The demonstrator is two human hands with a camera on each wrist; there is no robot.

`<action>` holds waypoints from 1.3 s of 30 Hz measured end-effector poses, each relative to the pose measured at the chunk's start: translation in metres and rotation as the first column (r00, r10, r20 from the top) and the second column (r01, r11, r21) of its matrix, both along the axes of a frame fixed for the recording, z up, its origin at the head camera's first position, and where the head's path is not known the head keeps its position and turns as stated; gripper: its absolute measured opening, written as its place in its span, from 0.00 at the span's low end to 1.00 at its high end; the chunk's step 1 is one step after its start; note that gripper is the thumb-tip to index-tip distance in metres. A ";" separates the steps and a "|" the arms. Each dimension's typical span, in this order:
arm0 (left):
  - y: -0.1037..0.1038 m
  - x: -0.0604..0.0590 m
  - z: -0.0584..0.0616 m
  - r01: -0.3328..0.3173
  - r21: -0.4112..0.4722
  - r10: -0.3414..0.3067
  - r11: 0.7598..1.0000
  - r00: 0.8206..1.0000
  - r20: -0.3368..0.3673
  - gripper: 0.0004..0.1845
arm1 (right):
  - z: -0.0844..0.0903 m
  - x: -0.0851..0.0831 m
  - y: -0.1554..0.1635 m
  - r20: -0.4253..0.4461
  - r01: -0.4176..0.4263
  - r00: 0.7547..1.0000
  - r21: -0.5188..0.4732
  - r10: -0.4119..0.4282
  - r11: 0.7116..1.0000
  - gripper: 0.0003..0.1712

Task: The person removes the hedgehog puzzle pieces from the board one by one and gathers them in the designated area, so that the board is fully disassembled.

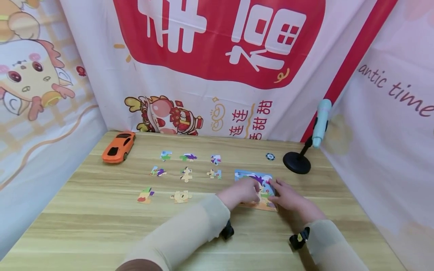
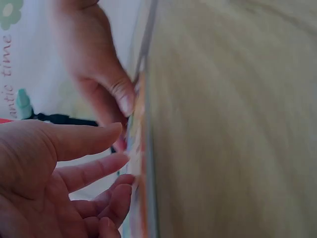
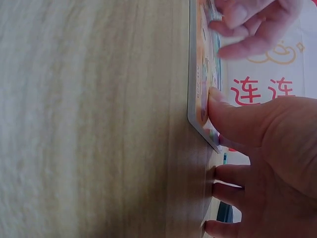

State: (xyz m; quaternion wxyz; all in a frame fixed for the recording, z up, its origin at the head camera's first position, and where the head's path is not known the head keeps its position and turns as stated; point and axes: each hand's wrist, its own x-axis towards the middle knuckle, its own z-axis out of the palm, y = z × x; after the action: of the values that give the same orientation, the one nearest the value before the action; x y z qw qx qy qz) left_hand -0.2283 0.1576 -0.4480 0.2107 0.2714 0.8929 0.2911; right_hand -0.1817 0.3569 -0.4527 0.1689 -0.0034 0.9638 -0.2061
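both hands rest on the puzzle board (image 1: 252, 175) on the table (image 1: 101, 218). left hand (image 1: 242, 191) has relaxed fingers touching it; right hand (image 1: 286, 195) presses its thumb (image 3: 223, 111) down, apparently gripping nothing.

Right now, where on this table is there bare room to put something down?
The near strip of table in front of the puzzle pieces is bare, left of the sleeves. Another bare patch lies between the toy car and the pieces. It is crowded on the right: both hands on the puzzle board, with the stand behind.
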 end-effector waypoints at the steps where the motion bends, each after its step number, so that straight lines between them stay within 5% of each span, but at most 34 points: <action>1: 0.004 0.001 -0.002 0.002 -0.008 -0.002 1.000 1.000 -0.008 0.16 | 0.000 0.000 0.000 -0.002 -0.002 1.000 0.000 0.002 1.000 0.41; 21: 0.029 0.016 -0.009 -0.021 -0.072 0.014 0.997 0.996 -0.090 0.18 | -0.003 0.003 0.010 -0.069 -0.061 0.996 -0.029 0.059 0.998 0.40; 29: 0.028 0.015 -0.005 -0.010 -0.068 0.004 0.998 0.996 -0.089 0.16 | -0.003 -0.018 0.028 -0.194 -0.058 0.980 -0.107 0.036 0.993 0.31; 39: 0.026 0.012 -0.003 -0.002 -0.092 -0.005 0.996 0.997 -0.076 0.16 | -0.015 -0.035 0.037 -0.173 -0.066 0.984 -0.120 0.045 0.991 0.34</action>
State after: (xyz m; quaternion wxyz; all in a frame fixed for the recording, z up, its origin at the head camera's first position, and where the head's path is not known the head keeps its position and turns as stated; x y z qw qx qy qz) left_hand -0.2162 0.1840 -0.4509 0.1892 0.2727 0.9125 0.2390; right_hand -0.2163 0.3936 -0.4675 0.0910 -0.0584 0.9594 -0.2605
